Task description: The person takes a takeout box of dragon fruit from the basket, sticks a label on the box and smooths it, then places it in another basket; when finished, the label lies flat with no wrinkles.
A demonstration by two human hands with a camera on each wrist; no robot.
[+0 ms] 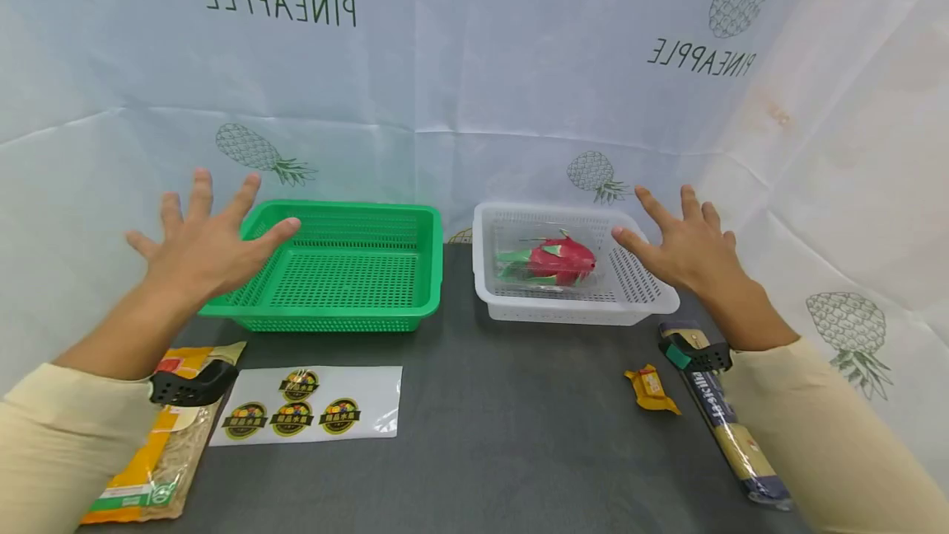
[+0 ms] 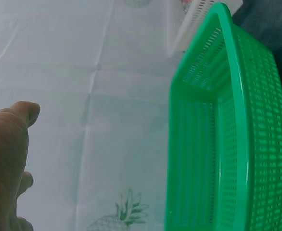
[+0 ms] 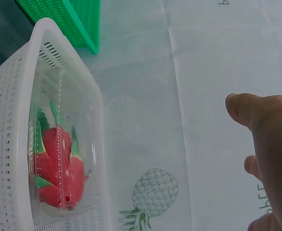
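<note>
My left hand point(image 1: 203, 250) is raised with its fingers spread, over the left end of a green plastic basket point(image 1: 430, 270), and holds nothing. In the left wrist view the green basket point(image 2: 244, 120) has nothing in it. On the other side, my right hand point(image 1: 689, 245) hovers by the right end of a white plastic basket point(image 1: 645, 299), fingers spread and holding nothing. Inside that basket lies a clear plastic box point(image 3: 90, 192) with a red dragon fruit point(image 1: 559, 260) in it, green-tipped. Neither hand appears to touch a basket.
A sheet of round stickers point(image 1: 378, 402) lies before the green basket. An orange and yellow food bag point(image 1: 141, 468) is partly under my left forearm. A small yellow packet point(image 1: 650, 390) and a long blue and tan package point(image 1: 730, 427) lie right. Pineapple-print cloth point(image 1: 460, 64) hangs behind.
</note>
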